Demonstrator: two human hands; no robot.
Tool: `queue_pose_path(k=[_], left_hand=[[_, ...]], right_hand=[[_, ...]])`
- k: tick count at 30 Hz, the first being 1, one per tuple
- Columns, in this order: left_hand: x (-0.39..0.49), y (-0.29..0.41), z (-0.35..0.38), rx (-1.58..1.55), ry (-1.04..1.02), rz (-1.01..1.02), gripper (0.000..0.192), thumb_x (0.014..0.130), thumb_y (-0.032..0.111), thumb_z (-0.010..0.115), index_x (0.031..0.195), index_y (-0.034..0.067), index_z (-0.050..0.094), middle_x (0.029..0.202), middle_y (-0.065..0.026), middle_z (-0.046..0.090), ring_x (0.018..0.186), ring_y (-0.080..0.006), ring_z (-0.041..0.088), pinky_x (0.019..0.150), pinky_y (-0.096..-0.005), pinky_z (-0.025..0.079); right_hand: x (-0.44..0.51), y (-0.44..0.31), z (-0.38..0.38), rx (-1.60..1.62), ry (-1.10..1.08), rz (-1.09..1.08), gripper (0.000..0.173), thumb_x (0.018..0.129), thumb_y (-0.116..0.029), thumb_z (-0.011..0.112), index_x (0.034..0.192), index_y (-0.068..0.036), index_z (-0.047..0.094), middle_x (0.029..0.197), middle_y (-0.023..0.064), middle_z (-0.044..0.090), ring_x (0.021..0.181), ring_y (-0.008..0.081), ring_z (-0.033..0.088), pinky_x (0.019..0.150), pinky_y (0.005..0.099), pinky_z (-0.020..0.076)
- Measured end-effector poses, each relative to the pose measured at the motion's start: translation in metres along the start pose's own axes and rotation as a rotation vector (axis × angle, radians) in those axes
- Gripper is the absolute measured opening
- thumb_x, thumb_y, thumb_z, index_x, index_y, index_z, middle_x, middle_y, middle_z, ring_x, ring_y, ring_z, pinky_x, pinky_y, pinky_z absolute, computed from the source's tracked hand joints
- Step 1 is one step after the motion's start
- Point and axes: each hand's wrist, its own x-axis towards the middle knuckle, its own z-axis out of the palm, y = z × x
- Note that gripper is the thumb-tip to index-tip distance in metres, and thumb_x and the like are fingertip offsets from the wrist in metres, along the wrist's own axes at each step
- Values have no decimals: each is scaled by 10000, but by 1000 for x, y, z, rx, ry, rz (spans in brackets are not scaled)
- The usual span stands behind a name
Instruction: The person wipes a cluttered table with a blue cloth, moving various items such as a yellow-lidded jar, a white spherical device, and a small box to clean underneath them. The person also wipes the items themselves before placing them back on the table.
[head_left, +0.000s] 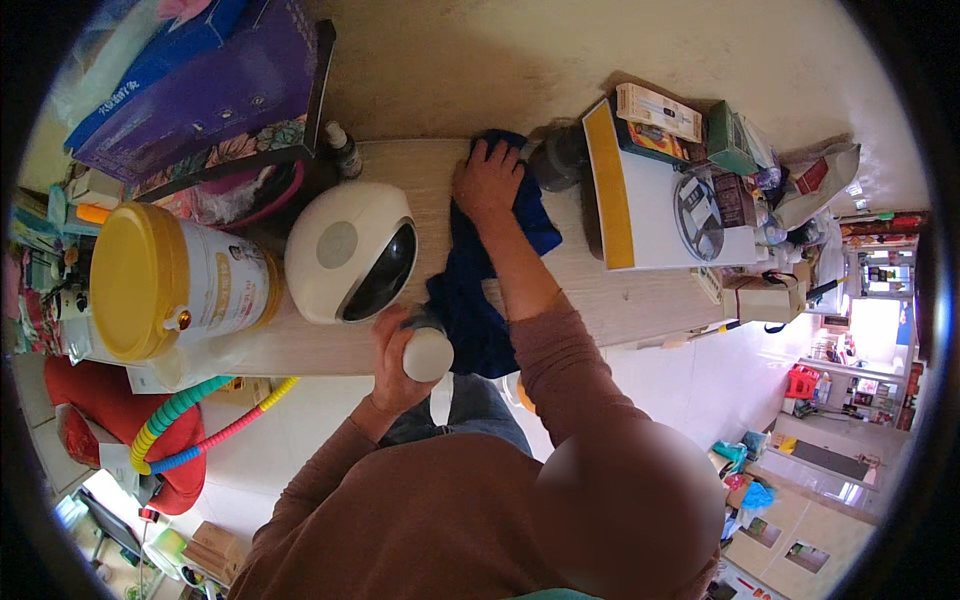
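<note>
My left hand (401, 356) is wrapped around a container with a round white lid (428, 355), held upright near the table's front edge; its body is mostly hidden below the lid. Farther back, my right hand (489, 178) presses down on a dark blue cloth (474, 300), fingers spread towards the wall. The cloth lies crumpled across the wooden tabletop (390, 163) and reaches its front edge. Left of the cloth stands a rounded white device (330, 255) with a glossy black front. A dark jar (559, 159) stands just right of my right hand.
A yellow-lidded bucket (139, 281), a purple box (217, 97) and a small spray bottle (343, 150) stand at left. A white and yellow box (652, 217) bearing small cartons stands at right. Below the table at left are a colourful hoop (176, 409) and a red chair (187, 457).
</note>
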Motion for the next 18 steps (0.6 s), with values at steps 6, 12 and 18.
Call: queue_pose_path(k=[6,12,18], left_hand=[[-3,6,4,75,50,-14,796,582,46,840,1236,44,387,1311,-247,417,1210,-448,433,1007,-547,358],[2,29,-5,79,72,-17,828,603,72,858,1260,72,355,1343,-245,394,1241,-416,419,1028,-522,339],[-6,52,-6,211,177,-42,860,627,90,850,1301,96,317,1349,-246,390,1256,-415,412,1041,-504,343]], right_hand=[[-39,33,-31,147,-416,93,410,879,-217,522,1235,-14,544,1235,246,503,1142,429,467,986,523,362],[-56,69,-65,555,-196,53,329,850,-149,534,1144,-22,606,1103,209,589,1021,403,551,899,518,445],[-81,-19,-74,368,-410,-357,400,929,-313,479,1307,-201,546,1426,84,441,1344,363,322,1000,667,264]])
